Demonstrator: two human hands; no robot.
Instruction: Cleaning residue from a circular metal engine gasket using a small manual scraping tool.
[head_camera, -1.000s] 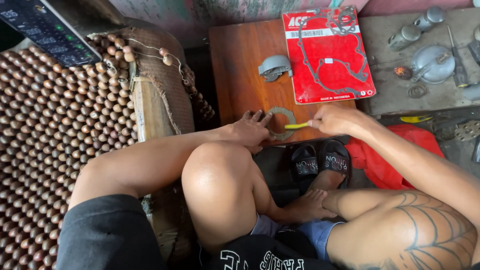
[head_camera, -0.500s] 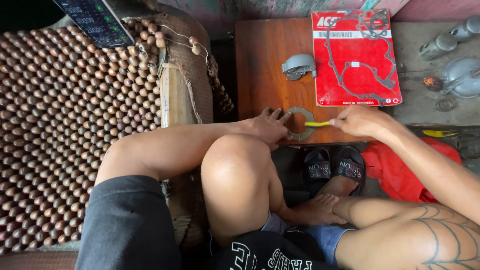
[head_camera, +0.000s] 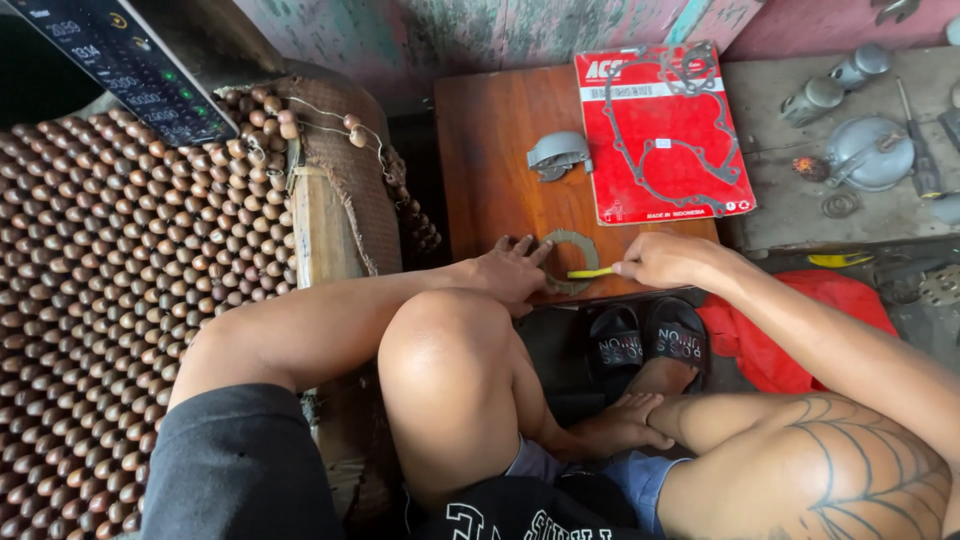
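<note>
**Both hands on the ring gasket at the near edge of the board**

I'm looking down over bent knees at a brown wooden board (head_camera: 500, 150). My left hand (head_camera: 505, 272) lies flat on it, fingers spread and pressing on a grey-green ring gasket (head_camera: 572, 262) that sits at the board's 6 o'clock edge. The ring lies flat, touching the fingertips on its 9 o'clock side. My right hand (head_camera: 668, 260) comes in from 3 o'clock, fingers pinched together on a thin yellow tool (head_camera: 590, 271), whose tip lies on the ring's lower arc.

At 12 o'clock from the ring, a small grey metal part (head_camera: 556, 155) rests on the board. Just beside it, toward 2 o'clock, a red gasket card (head_camera: 662, 135) overlaps the board's far right corner. Further out at 2 o'clock, metal engine parts (head_camera: 868, 152) lie on a grey surface. Below the board, black sandals (head_camera: 648, 340) sit at 5 o'clock, with red cloth (head_camera: 790, 345) beside them. A beaded seat mat (head_camera: 90, 300) fills the 9 o'clock side.
</note>
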